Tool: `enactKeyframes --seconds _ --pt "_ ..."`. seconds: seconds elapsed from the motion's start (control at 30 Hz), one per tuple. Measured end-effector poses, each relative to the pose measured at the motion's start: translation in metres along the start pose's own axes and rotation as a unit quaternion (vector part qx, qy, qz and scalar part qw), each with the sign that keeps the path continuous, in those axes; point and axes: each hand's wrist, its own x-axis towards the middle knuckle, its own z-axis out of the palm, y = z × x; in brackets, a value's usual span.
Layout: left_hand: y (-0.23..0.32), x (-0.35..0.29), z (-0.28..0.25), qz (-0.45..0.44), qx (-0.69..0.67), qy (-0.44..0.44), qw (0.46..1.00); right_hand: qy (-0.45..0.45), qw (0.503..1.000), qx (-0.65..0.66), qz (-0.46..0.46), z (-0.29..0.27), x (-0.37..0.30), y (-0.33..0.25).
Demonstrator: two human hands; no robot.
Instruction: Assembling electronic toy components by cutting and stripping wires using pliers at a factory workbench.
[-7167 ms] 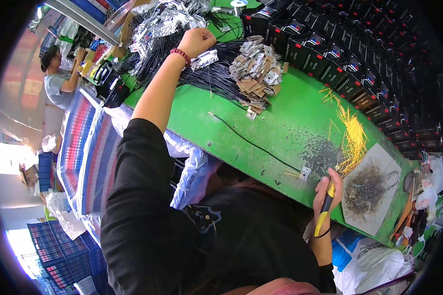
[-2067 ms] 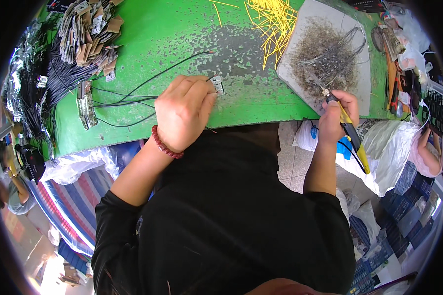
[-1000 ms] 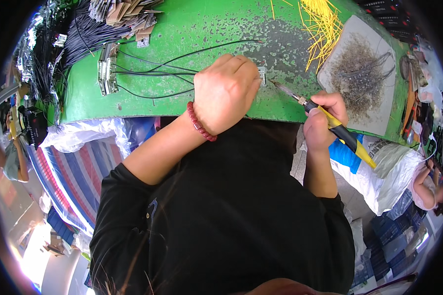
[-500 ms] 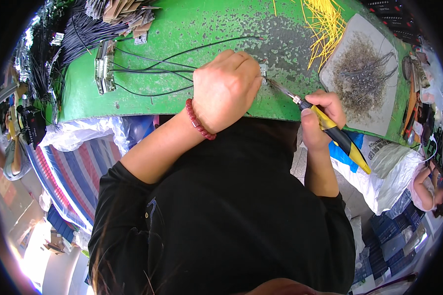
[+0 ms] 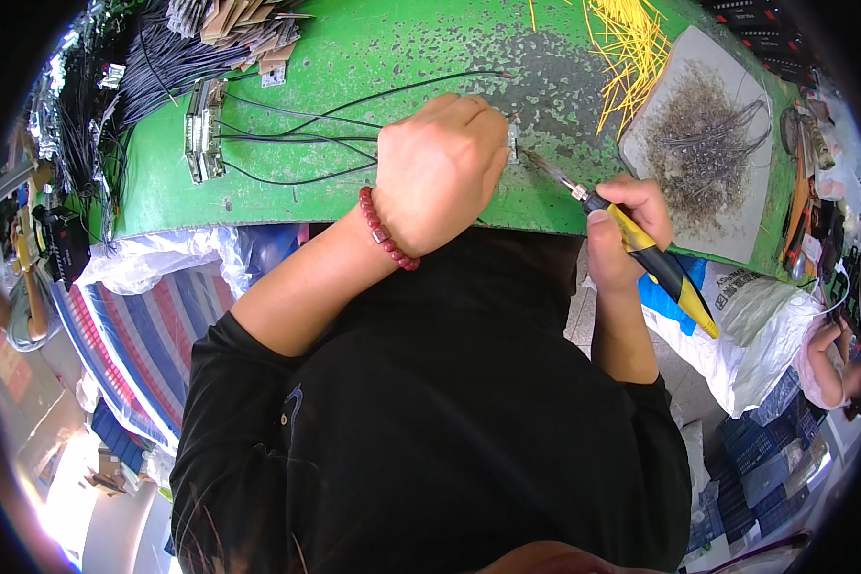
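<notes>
My left hand (image 5: 442, 158), a red bead bracelet at its wrist, rests closed on the green tabletop. From beyond its fingertips peeks a small metal-coloured part (image 5: 513, 143); the fingers' undersides are hidden. Several thin black cables (image 5: 301, 137) run from a stack of metal connectors (image 5: 202, 132) on the left and vanish beneath this hand. In my right hand (image 5: 631, 230) is a yellow and black soldering iron (image 5: 662, 260), gripped between thumb and fingers. Its tip points up and left, close to the small part; whether they touch I cannot tell.
A bundle of black cables (image 5: 163, 72) and flat brownish pieces (image 5: 234, 21) lies at far left on the green table (image 5: 354, 38). Yellow wires (image 5: 631, 57) and a grey board (image 5: 737, 225) with dark debris are at right. Plastic-wrapped bags (image 5: 167, 260) flank the table's near edge.
The soldering iron's tip has drawn back very slightly from the small part. My left hand has barely shifted, and the cables lie as before.
</notes>
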Motion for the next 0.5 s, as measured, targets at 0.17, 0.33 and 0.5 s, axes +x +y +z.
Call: enactKeyframes --seconds 0.17,0.33,0.5 --pt "0.0002 0.0006 -0.0007 0.001 0.0 0.001 1.0 -0.008 1.0 0.007 0.0 -0.0005 0.0013 0.0004" --pt "-0.0014 0.0003 0.0004 0.004 -0.014 0.004 1.0 -0.016 1.0 -0.007 -0.003 -0.0012 0.0019 0.0008" --pt "-0.0018 0.0001 0.0001 0.003 -0.013 0.0 1.0 -0.029 1.0 -0.011 0.004 -0.001 0.0021 0.0011"
